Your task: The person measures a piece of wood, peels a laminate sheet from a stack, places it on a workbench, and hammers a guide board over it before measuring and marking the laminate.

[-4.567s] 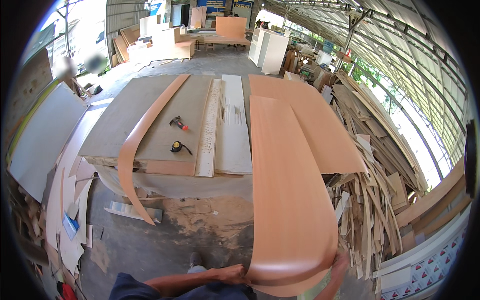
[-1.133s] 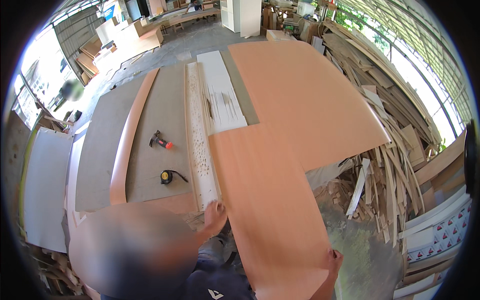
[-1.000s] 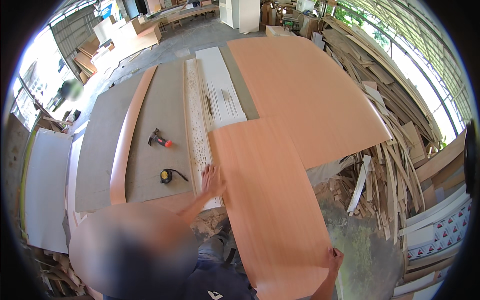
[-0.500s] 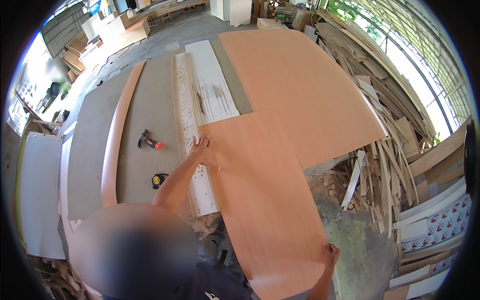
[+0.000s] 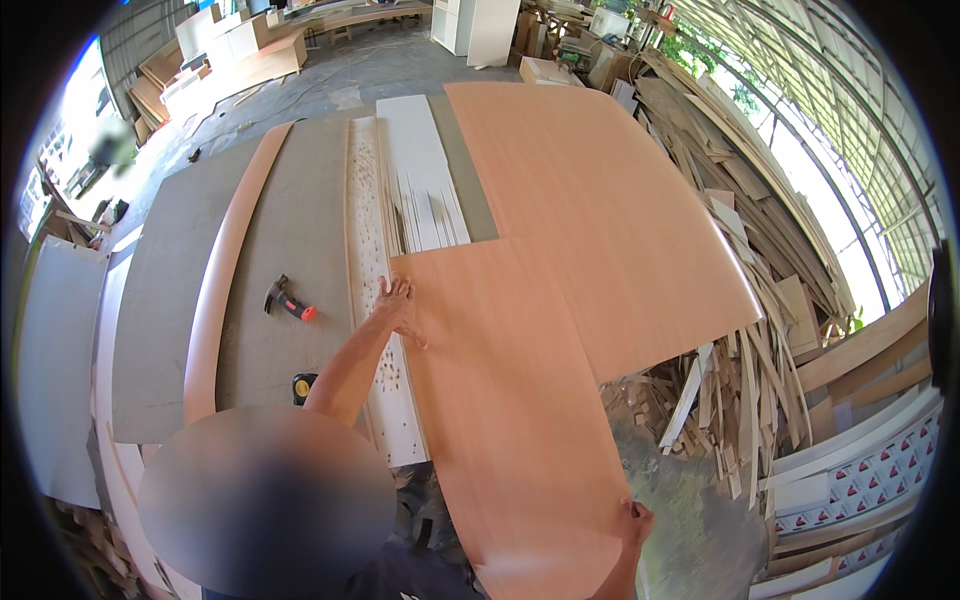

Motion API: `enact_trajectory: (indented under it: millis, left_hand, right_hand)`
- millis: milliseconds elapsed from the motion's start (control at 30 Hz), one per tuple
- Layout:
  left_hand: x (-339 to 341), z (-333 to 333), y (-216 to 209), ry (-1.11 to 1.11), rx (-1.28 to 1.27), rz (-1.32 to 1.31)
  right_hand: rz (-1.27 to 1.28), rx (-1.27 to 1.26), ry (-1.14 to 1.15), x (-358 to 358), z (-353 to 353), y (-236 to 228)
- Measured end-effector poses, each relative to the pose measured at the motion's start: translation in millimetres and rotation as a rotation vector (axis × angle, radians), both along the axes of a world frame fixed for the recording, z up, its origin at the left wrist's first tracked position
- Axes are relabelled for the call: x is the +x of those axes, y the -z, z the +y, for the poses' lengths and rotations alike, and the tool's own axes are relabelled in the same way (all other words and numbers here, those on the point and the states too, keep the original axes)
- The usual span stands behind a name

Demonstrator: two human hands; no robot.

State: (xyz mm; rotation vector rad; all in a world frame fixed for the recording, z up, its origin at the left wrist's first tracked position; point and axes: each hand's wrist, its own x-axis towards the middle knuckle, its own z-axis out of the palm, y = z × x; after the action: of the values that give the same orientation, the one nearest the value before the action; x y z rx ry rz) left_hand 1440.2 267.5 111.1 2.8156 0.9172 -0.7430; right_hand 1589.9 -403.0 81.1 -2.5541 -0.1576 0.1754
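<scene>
A long orange-brown wood-grain sheet [image 5: 510,400] lies over the near end of the work surface and reaches toward me. My left hand [image 5: 398,306] rests on its left edge near the far corner, fingers spread and nothing grasped. At the right edge, close to the near end, my right hand [image 5: 636,522] is closed on the sheet, thumb on top. Beyond it lies a larger sheet [image 5: 610,210] of the same colour, bordering or slightly overlapping the first. A speckled white strip [image 5: 366,200] and slotted white panels [image 5: 412,150] run beside my left hand.
A claw hammer [image 5: 290,298] and a tape measure [image 5: 303,388] lie on the grey-brown board [image 5: 300,230], left of my forearm. A curled narrow strip [image 5: 225,270] lies farther left. Scrap wood [image 5: 740,370] is piled at the right. A blurred round shape covers the lower left.
The whole view has shifted a little. Both hands keep their places on the long sheet, whose far end seems to have slid slightly left against the larger sheet.
</scene>
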Motion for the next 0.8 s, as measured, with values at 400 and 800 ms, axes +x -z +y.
enact_trajectory:
  millis: [400, 800]
  left_hand:
    - [13.4, 60.8, 27.3, 0.037, 0.065, -0.003]
    - [21.1, 87.5, 34.2, 0.052, 0.120, 0.000]
  right_hand:
    - [-0.043, 0.021, -0.029, 18.3, 50.7, 7.0]
    - [-0.039, -0.020, -0.050, 32.2, 91.3, 6.2]
